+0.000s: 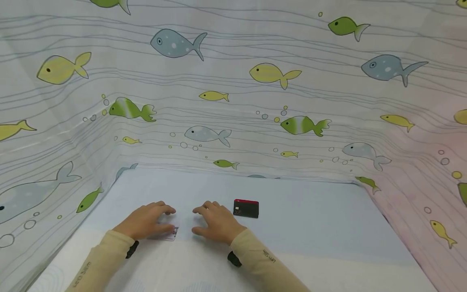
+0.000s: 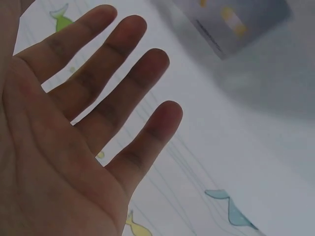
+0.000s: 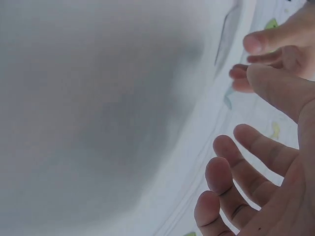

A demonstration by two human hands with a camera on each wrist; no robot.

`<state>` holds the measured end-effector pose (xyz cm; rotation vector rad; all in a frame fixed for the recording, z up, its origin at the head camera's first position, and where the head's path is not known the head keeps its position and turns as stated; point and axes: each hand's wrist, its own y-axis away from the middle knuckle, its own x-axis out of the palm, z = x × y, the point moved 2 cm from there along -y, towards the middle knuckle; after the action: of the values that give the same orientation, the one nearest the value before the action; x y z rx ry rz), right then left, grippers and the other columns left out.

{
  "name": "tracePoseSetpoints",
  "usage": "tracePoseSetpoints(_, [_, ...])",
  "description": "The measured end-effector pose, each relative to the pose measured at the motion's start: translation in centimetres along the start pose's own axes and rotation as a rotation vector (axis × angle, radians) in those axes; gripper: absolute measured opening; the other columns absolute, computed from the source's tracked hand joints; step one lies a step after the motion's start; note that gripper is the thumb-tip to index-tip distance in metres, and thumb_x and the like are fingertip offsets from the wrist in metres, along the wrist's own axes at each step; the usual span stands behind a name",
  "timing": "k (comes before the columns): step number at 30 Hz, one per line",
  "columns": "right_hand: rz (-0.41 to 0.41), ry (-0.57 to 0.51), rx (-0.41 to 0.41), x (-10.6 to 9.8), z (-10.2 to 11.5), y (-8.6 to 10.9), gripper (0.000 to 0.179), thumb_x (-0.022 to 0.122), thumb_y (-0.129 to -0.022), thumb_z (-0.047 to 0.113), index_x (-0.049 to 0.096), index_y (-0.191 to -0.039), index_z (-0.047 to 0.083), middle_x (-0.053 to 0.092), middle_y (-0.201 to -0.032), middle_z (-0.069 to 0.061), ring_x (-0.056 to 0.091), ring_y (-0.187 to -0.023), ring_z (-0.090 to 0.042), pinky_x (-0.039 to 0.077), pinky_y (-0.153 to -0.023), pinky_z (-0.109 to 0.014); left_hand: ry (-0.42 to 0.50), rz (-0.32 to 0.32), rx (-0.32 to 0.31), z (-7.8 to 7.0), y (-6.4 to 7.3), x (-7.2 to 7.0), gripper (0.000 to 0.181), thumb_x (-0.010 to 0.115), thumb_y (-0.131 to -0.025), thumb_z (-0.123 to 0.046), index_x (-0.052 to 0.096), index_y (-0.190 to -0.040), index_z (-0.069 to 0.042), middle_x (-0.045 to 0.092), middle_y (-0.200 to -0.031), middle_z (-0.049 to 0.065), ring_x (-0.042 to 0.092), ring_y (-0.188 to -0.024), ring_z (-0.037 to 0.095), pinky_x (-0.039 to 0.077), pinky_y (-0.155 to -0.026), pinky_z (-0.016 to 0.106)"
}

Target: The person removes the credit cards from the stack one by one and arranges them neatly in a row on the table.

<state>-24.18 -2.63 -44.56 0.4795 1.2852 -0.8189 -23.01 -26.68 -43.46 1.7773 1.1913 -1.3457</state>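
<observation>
My left hand (image 1: 147, 221) hovers palm inward with its fingers loosely spread; in the left wrist view (image 2: 74, 113) nothing lies between them. Under and beside that hand a pale, partly see-through printed card (image 1: 169, 237) lies flat, some of it hidden by the palm and thumb. One corner of this card (image 2: 236, 24) shows blurred at the top of the left wrist view. Facing the left across a small gap, my right hand (image 1: 220, 223) has bent, relaxed fingers and holds nothing. Beyond its knuckles rests a black card (image 1: 246, 209) marked VIP, with a red strip along its far edge.
The white and pale blue tabletop (image 1: 310, 231) runs back to a fish-print curtain (image 1: 233, 117), which encloses it at the back, left and right. Long beige sleeves (image 1: 262, 259) cover both forearms, with a black strap (image 1: 234, 258) at the right wrist.
</observation>
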Motion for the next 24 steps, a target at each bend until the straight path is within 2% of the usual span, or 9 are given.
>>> tracePoseSetpoints(7, [-0.04, -0.041, 0.037, -0.7, -2.2, 1.3, 0.049, 0.07, -0.094, 0.046, 0.063, -0.136, 0.022, 0.062, -0.124, 0.004, 0.057, -0.115, -0.016, 0.05, -0.097, -0.036, 0.006, 0.017, 0.019, -1.8, -1.8, 0.7, 0.048, 0.081, -0.084, -0.043, 0.072, -0.119, -0.011, 0.067, -0.107, -0.002, 0.066, -0.102, 0.025, 0.053, -0.09, 0.049])
tracePoseSetpoints(14, [-0.057, -0.076, 0.096, -1.8, -5.3, 3.1, 0.051, 0.071, -0.093, 0.044, 0.062, -0.138, 0.021, 0.061, -0.126, 0.003, 0.057, -0.119, -0.018, 0.048, -0.103, -0.039, -0.009, 0.023, 0.048, -3.7, -3.6, 1.5, 0.046, 0.082, -0.084, -0.041, 0.073, -0.119, -0.012, 0.067, -0.113, 0.001, 0.064, -0.108, 0.027, 0.051, -0.094, 0.049])
tracePoseSetpoints(21, [-0.097, -0.105, 0.173, -3.1, -8.9, 5.0, 0.053, 0.074, -0.092, 0.041, 0.062, -0.137, 0.017, 0.061, -0.126, -0.002, 0.056, -0.109, -0.02, 0.051, -0.091, -0.041, -0.031, -0.016, 0.131, -6.0, -5.6, 2.4, 0.043, 0.08, -0.086, -0.036, 0.072, -0.121, -0.011, 0.066, -0.115, 0.003, 0.063, -0.107, 0.027, 0.051, -0.092, 0.048])
tracePoseSetpoints(24, [-0.094, -0.113, 0.205, -3.6, -10.1, 5.6, 0.054, 0.074, -0.092, 0.041, 0.061, -0.138, 0.016, 0.061, -0.126, -0.003, 0.054, -0.107, -0.02, 0.051, -0.089, -0.042, -0.035, -0.026, 0.154, -6.7, -6.6, 3.0, 0.044, 0.081, -0.086, -0.036, 0.072, -0.121, -0.011, 0.066, -0.114, 0.002, 0.062, -0.106, 0.026, 0.051, -0.091, 0.047])
